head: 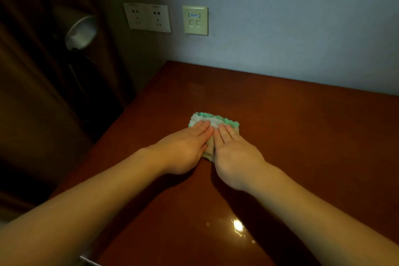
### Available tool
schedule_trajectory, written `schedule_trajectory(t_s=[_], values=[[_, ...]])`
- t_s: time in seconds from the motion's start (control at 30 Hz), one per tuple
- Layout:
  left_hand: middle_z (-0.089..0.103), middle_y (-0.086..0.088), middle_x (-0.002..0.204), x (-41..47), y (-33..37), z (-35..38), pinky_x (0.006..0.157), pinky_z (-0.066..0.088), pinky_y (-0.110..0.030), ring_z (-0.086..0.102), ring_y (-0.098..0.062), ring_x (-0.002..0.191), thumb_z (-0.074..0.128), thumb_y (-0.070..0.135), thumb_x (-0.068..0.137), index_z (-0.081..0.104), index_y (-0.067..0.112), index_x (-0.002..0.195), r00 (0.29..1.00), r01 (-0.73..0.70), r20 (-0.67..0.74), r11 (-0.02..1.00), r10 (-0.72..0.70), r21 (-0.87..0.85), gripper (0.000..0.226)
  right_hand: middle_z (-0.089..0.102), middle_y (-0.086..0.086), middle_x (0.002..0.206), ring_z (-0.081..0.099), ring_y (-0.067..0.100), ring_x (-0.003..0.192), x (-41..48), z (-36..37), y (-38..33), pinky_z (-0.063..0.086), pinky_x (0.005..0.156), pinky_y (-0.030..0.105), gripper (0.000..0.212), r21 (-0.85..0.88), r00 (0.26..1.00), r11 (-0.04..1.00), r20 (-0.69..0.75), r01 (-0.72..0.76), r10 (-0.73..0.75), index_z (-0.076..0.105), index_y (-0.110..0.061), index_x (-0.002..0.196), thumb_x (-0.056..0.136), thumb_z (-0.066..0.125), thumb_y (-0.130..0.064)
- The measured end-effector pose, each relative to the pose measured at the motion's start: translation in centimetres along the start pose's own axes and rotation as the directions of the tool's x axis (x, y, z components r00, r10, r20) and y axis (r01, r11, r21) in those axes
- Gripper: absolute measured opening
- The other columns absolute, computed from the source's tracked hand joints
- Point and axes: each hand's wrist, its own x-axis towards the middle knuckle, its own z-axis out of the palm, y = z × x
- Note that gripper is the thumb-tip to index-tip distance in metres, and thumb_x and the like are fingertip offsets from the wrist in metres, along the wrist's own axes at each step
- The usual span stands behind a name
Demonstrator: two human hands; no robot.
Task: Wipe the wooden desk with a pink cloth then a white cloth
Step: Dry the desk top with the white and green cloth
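Wall: a pale blue-grey painted wall [280, 17] is standing behind everything, meeting the back edge of the desk.
Bench: a glossy reddish-brown wooden bench [302, 136] is filling the lower half of the view, with a lamp glare [237, 224] shining near its front edge.
Curtain: a dark brown curtain [32, 71] is hanging at the left, beyond the bench.
Lamp: a metal-shaded lamp [81, 32] is tilting out of the shadow in front of the curtain.
Sockets: a cream double power socket plate [148, 17] and a cream data port plate [195, 20] are sitting side by side on the wall.
Left hand: the left hand [183, 147] is lying flat, fingers straight and together, pressing down on the cloth.
Right hand: the right hand [235, 153] is pressing beside it, equally flat, the two forefingers nearly touching.
Cloth: a bunched white cloth with a green scalloped edge [212, 120] is lying under both palms, roughly mid-bench.
Progress: no pink cloth is showing, so I am judging the white-cloth pass to be under way; how much of the surface is left to wipe, I cannot tell.
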Motion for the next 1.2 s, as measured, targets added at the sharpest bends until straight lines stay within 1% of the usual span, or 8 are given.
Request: schedule_trajectory(t_s=[0.07, 0.23, 0.47, 0.73, 0.83, 0.9, 0.97, 1.2], values=[[-0.009, -0.001, 0.165, -0.5, 0.0, 0.4, 0.124, 0.002, -0.030, -0.006, -0.012, 0.151, 0.024, 0.034, 0.107, 0.000, 0.018, 0.158, 1.000, -0.009, -0.021, 1.000, 0.009, -0.005, 0.059, -0.008, 0.020, 0.164, -0.007, 0.028, 0.153, -0.2, 0.1, 0.1, -0.007, 0.122, 0.037, 0.064, -0.019, 1.000, 1.000, -0.014, 0.019, -0.019, -0.006, 0.001, 0.155, 0.106, 0.021, -0.030], [-0.007, -0.007, 0.165, 2.5, -0.9, -0.9, 0.124, 0.002, -0.031, -0.005, -0.016, 0.152, 0.023, 0.031, 0.107, -0.002, 0.013, 0.157, 0.998, 0.065, 0.004, 0.998, -0.065, -0.006, 0.059, -0.009, 0.012, 0.166, -0.008, 0.023, 0.153, 3.7, -0.5, 1.9, 0.000, 0.125, 0.037, 0.062, 0.147, 0.998, 0.987, 0.042, -0.058, 0.052, -0.003, -0.005, 0.157, 0.106, 0.022, -0.031], [-0.009, 0.000, 0.165, -1.1, 0.2, 0.5, 0.124, 0.001, -0.029, -0.007, -0.011, 0.151, 0.025, 0.034, 0.107, -0.002, 0.018, 0.158, 1.000, 0.002, -0.008, 0.999, -0.002, -0.034, 0.060, -0.008, 0.016, 0.165, -0.007, 0.024, 0.153, -0.9, 0.3, -0.2, -0.004, 0.125, 0.035, 0.063, 0.096, 1.000, 0.995, -0.014, 0.005, -0.003, -0.006, -0.002, 0.156, 0.107, 0.021, -0.031], [-0.006, -0.005, 0.166, 2.0, -0.9, -0.3, 0.124, 0.005, -0.033, -0.003, -0.015, 0.152, 0.026, 0.034, 0.107, 0.000, 0.017, 0.158, 0.998, 0.067, -0.001, 0.996, -0.067, -0.057, 0.060, -0.006, 0.015, 0.166, -0.005, 0.026, 0.154, 2.7, -0.3, 1.1, 0.006, 0.125, 0.041, 0.064, 0.205, 0.997, 0.977, 0.045, -0.067, 0.059, -0.001, -0.003, 0.157, 0.104, 0.027, -0.027], [-0.007, -0.002, 0.165, -0.6, 0.2, 0.7, 0.124, 0.004, -0.032, -0.005, -0.013, 0.151, 0.027, 0.034, 0.107, 0.000, 0.017, 0.158, 1.000, 0.019, 0.004, 0.998, -0.018, -0.062, 0.061, -0.008, 0.015, 0.165, -0.006, 0.024, 0.154, -0.9, 0.3, -0.4, -0.003, 0.125, 0.038, 0.065, 0.162, 1.000, 0.987, 0.008, -0.015, 0.014, -0.005, -0.002, 0.157, 0.105, 0.025, -0.028], [-0.007, -0.002, 0.165, -1.3, 0.6, 0.9, 0.124, 0.003, -0.032, -0.006, -0.013, 0.151, 0.027, 0.033, 0.107, 0.000, 0.017, 0.158, 1.000, 0.003, 0.000, 0.999, -0.003, -0.055, 0.060, -0.010, 0.012, 0.165, -0.008, 0.023, 0.153, -2.4, 0.2, -0.8, -0.013, 0.117, 0.029, 0.062, 0.147, 0.999, 0.989, -0.034, -0.007, 0.012, -0.006, -0.003, 0.156, 0.107, 0.021, -0.029], [-0.008, -0.002, 0.165, -0.4, 0.4, 0.0, 0.123, 0.001, -0.030, -0.006, -0.013, 0.151, 0.028, 0.031, 0.107, 0.000, 0.018, 0.158, 0.999, 0.036, 0.033, 0.996, -0.034, -0.082, 0.060, -0.009, 0.015, 0.165, -0.008, 0.023, 0.153, -1.8, -0.6, -0.8, -0.014, 0.114, 0.027, 0.061, 0.130, 0.999, 0.991, -0.032, -0.040, 0.044, -0.006, -0.001, 0.156, 0.108, 0.021, -0.028], [-0.009, -0.005, 0.165, -0.7, 1.9, -0.4, 0.122, 0.012, -0.031, 0.001, -0.019, 0.152, 0.037, 0.020, 0.103, -0.002, 0.015, 0.158, 0.995, 0.079, 0.067, 0.997, -0.080, 0.016, 0.067, -0.008, 0.019, 0.165, -0.005, 0.030, 0.153, -1.3, -1.0, -1.6, -0.001, 0.125, 0.041, 0.066, 0.086, 0.993, 0.993, 0.101, -0.077, 0.068, -0.004, 0.001, 0.156, 0.103, 0.027, -0.024]])
